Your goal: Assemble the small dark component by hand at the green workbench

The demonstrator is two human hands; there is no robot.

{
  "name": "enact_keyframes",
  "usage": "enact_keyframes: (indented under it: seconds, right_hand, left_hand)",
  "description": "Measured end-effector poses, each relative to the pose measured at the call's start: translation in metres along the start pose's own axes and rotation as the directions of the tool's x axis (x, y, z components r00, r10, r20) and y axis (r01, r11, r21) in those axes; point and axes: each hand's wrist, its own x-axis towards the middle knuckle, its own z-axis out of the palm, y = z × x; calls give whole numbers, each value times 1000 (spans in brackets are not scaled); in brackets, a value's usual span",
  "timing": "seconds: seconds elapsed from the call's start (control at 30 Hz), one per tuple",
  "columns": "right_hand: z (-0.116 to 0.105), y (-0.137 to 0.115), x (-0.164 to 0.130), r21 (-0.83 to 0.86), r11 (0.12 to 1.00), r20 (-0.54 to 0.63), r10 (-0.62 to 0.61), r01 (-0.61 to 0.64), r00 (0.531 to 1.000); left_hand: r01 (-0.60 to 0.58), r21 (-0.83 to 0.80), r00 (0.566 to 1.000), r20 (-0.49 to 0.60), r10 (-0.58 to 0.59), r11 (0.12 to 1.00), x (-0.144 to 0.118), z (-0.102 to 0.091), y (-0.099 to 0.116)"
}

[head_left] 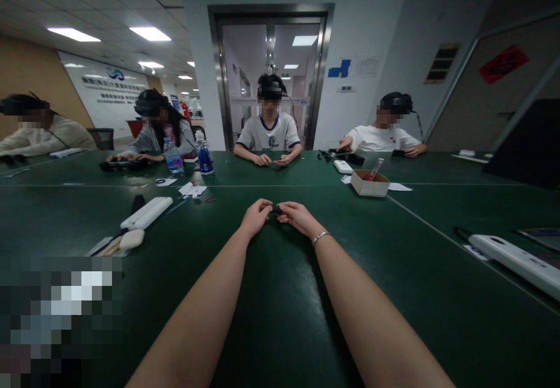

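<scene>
Both bare forearms stretch out over the dark green table (280,318), and the left hand (255,217) and right hand (297,217) meet at their fingertips, each grip pinched narrow on one end of a small black object (276,208) held just above the tabletop. A silver bracelet (321,237) circles the right wrist. Off to the left lies a long white plastic power strip (146,212), and a small brown cardboard box (370,182) sits farther back on the right, both well apart from the hands.

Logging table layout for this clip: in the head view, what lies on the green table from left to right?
White power strip → water bottles → the person's left hand → small dark part held by both hands → right hand → cardboard box → second white power strip.
</scene>
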Motion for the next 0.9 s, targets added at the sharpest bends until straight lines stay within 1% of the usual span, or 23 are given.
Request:
enact_keyframes:
  seconds: [0.3,0.63,0.9]
  right_hand:
    - [1,-1,-1,-1,1000,-4,-1,1,1000]
    - [-1,1,1,6,1000,17,-6,6,1000]
    - [-1,0,0,1,1000,28,-11,11,1000]
  left_hand:
    - [-15,20,1000,12,14,1000,3,1,-5]
    - [-41,18,999,-3,41,999,2,2,-1]
    - [-26,10,1000,8,26,1000,0,1,2]
